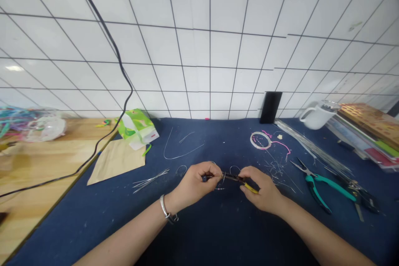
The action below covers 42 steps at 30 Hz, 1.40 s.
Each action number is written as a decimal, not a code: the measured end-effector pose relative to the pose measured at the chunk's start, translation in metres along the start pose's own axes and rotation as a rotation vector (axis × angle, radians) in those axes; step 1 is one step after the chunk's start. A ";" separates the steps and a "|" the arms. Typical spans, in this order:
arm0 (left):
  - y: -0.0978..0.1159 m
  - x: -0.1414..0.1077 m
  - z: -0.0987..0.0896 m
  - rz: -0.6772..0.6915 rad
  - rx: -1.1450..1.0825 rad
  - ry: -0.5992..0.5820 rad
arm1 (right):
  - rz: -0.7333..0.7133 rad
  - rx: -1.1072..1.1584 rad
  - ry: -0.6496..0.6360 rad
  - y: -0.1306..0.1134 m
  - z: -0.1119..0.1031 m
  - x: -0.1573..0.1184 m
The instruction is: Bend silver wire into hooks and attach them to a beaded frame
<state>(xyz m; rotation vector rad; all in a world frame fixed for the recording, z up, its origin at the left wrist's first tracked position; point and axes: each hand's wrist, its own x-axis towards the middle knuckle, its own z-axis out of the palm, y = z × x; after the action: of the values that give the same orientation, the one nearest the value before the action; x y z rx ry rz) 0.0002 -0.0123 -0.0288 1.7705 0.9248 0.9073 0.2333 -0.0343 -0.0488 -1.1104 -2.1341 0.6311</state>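
Note:
My right hand is closed around yellow-handled pliers, whose dark jaws point left. Pinched in the fingers of my left hand is a piece of thin wire, right at the plier tips. Whether the jaws grip the wire is too small to tell. A thin wire loop rises just above the pliers. Left of my left hand lie a small curled wire and a bundle of straight wire pieces on the dark blue cloth.
Teal-handled pliers lie right, beside a long wire bundle. Behind are a white ring with pink bits, a black upright object, a white mug and stacked books. A green packet and black cable are left.

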 end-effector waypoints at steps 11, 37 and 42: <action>-0.002 0.000 0.005 0.058 0.114 -0.016 | 0.106 0.106 0.045 -0.010 0.007 -0.003; -0.012 0.000 0.009 -0.232 -0.634 0.006 | -0.011 0.019 0.045 -0.004 0.010 -0.005; -0.007 -0.002 0.012 -0.250 -0.815 -0.031 | -0.123 -0.034 0.071 -0.005 0.008 -0.006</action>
<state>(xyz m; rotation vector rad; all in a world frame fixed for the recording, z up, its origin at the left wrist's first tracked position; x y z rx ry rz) 0.0082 -0.0158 -0.0397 0.9474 0.6044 0.9118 0.2270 -0.0426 -0.0528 -0.9964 -2.1400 0.4932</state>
